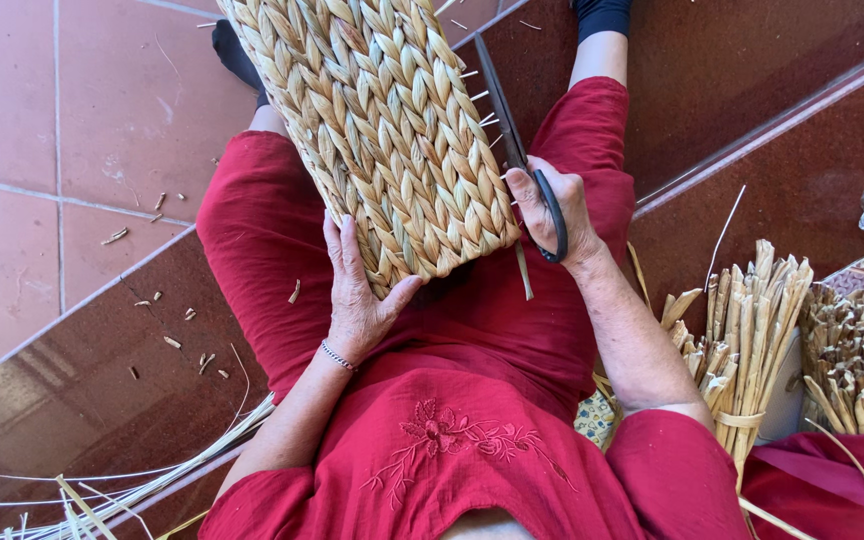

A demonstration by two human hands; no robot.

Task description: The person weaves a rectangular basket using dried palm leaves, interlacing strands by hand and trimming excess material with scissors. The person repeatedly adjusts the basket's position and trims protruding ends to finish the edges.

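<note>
With the pale braided straw mat (392,130) lying across the red-clad lap, the left hand (357,290) clasps its near edge while the right hand (552,210) grips dark metal scissors (512,140) along its right edge, apparently trimming stray ends, which calls for steady, close snips.

- The person is wearing a loose red dress (472,440) of crinkled cloth, with short sleeves ending above the elbows.
- Red flower embroidery (442,432) is showing on the near front of the dress, with leafy sprays running left and right.
- The left hand (357,300) is wearing a thin beaded bracelet (336,356) at the wrist.
- Dark socks (602,17) are covering both feet at the far edge.
</note>
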